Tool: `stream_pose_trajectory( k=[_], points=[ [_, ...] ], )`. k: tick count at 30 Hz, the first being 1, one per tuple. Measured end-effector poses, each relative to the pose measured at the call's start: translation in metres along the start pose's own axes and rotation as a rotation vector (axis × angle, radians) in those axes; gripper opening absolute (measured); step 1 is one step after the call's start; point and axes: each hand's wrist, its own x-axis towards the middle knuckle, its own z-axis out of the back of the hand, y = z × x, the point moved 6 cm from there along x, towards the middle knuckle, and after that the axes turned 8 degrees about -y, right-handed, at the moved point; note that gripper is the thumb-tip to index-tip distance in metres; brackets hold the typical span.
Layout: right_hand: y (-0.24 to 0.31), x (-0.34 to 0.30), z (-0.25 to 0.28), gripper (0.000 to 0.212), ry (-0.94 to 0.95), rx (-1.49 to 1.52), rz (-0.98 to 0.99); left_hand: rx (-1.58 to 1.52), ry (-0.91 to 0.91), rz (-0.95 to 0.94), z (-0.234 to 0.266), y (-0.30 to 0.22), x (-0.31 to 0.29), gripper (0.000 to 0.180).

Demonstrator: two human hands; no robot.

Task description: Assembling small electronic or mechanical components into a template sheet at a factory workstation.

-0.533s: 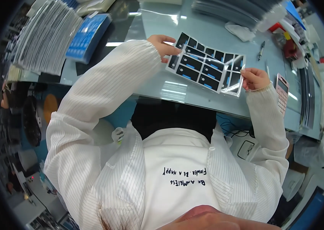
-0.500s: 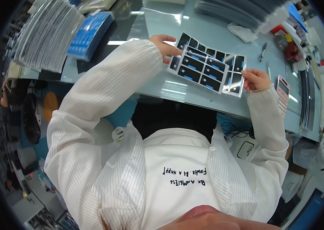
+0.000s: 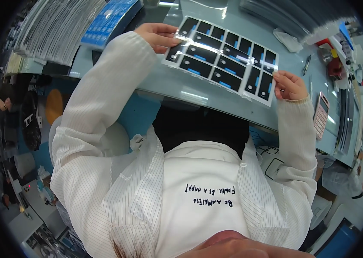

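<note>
A glossy white sheet printed with several black rectangles, each with a blue bar [image 3: 223, 60], is stretched between my hands above the glass-topped table [image 3: 164, 87]. My left hand [image 3: 159, 36] is closed on its upper left edge, thumb and fingers on either side. At the right edge my right hand [image 3: 292, 87] pinches the sheet between thumb and curled fingers. The sheet tilts down toward the right, and light glares on its surface. Whether it is one layer or two lying together, I cannot tell.
Upper left stands a tall stack of sheets [image 3: 59, 32] beside a blue printed pack [image 3: 110, 23]. A crumpled white tissue [image 3: 287, 41], a pen [image 3: 307, 65] and a pink calculator [image 3: 321, 116] lie to the right. More stacked sheets [image 3: 276, 13] fill the far side.
Earlier a smaller printed piece lay askew over the sheet; now the rectangles read as one broad sheet. My left hand has moved left and away from me, its fingers now closed on the edge.
</note>
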Motion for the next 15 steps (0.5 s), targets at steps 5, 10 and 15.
stream_pose_trajectory(
  k=[5,10,15],
  points=[
    [-0.048,0.044,0.031,0.021,0.128,0.062,0.011,0.128,-0.167,0.066,-0.048,0.018,0.001,0.050],
    [-0.074,0.062,0.036,0.018,0.164,0.049,-0.013,0.118,-0.166,0.099,-0.068,0.042,0.011,0.047],
    [-0.075,0.058,0.033,0.018,0.118,0.018,-0.016,0.125,-0.147,0.131,-0.067,0.049,0.010,0.048]
  ],
)
